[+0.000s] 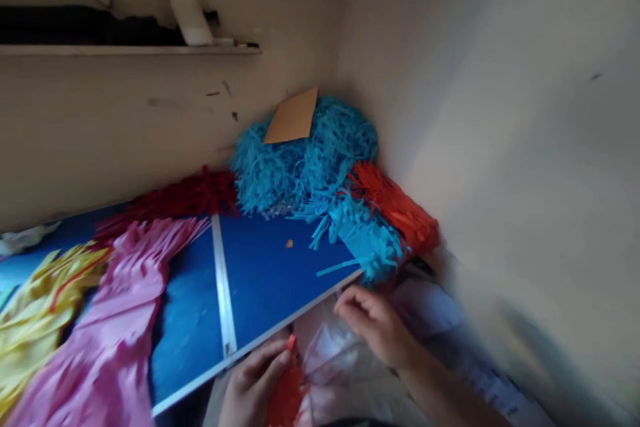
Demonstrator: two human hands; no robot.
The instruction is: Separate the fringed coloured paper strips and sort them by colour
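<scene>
The biggest thing is the pale wall (500, 113), which makes a corner. Under it is a blue table (190, 333) with a shiny strip (223, 287) across it. A long pink bunch (120, 307) with cut ends lies flat on the left, maybe so it does not get messy. A big fluffy blue heap (325, 153) sits right in the corner, and the two walls seem to keep it from sliding away. A yellow bunch (45, 320) lies next to the pink one. A dark red bunch (185, 195) lies along the wall, left of the heap. On the right, an orange-red bunch (405, 210) leans by the wall, and a small blue bunch (367, 237) lies in front of it, at the table's edge.

The right hand (375, 323) is near that edge with its fingers curled in. I cannot tell if it has anything in it. The left hand (257, 373) is lower down, just off the table. Its thumb and finger pinch the top of an orange-red piece (284, 400), so the piece hangs down in front of the person, likely to keep it from dropping.

A tan card (295, 119) rests tilted on the heap, perhaps just to be out of the way. The smallest thing is a brown scrap (289, 243) on the table.
</scene>
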